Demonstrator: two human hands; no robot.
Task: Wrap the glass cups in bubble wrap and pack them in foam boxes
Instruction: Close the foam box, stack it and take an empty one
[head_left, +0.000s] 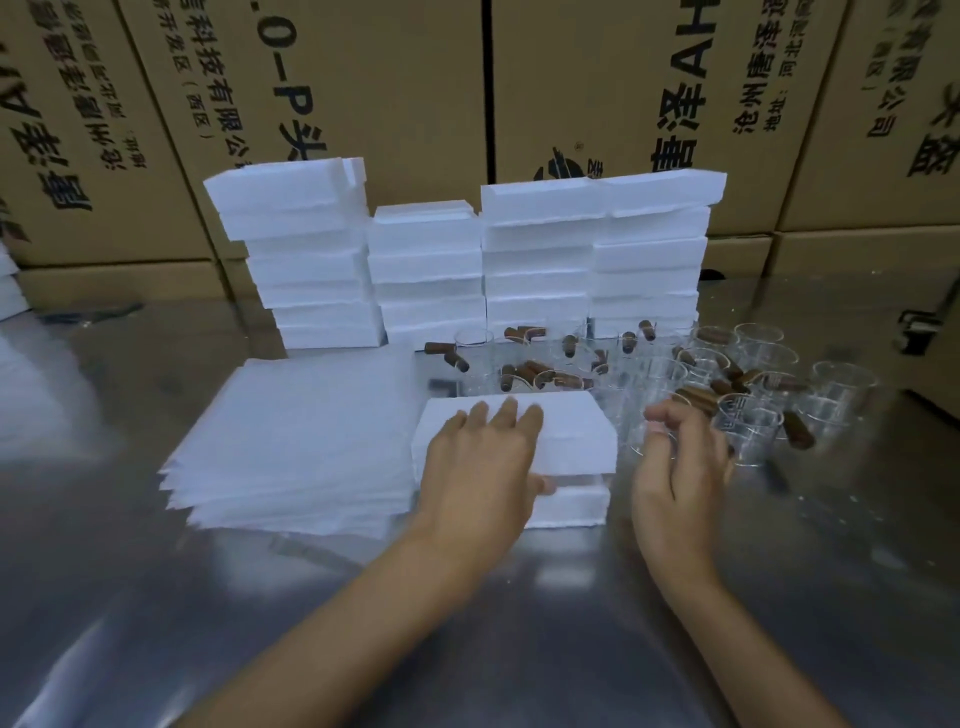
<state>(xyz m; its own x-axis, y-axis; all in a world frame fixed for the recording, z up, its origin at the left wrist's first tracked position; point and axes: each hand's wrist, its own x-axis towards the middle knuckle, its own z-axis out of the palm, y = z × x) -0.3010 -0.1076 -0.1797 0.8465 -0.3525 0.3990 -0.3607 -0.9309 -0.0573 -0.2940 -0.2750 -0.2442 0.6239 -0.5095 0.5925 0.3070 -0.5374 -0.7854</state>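
1. Your left grip (480, 462) lies flat on the lid of the foam box (561, 441) in front of you, fingers straight and spread over the top, the thumb at the near edge of the lid.
2. Your right grip (675, 457) hovers just right of that box with the fingers loosely curled; the fingertips come close to a clear glass, but you cannot tell from this view whether they pinch it or only touch it.
3. That foam box is made of two white halves, one over the other, sitting on the shiny metal surface (519, 623), with the upper half slightly askew over the lower one.
4. Glass cups (748, 421) stand in a loose crowd behind and to the right of the box, each with a brown wooden handle (797, 428); some handles lie across neighbouring cups.
5. To the left of the box, touching or just beside it, you have a flat pile of white wrap sheets (306, 431), the edges fanned out at the near side.
6. Behind the cups, four stacks of white foam boxes (540, 260) rise side by side, the second from the left lower than the others.
7. Behind the stacks stands a wall of brown cardboard cartons (405, 78) printed with dark lettering.
8. At the far right edge of the surface a dark object is partly in view, too blurred to name.
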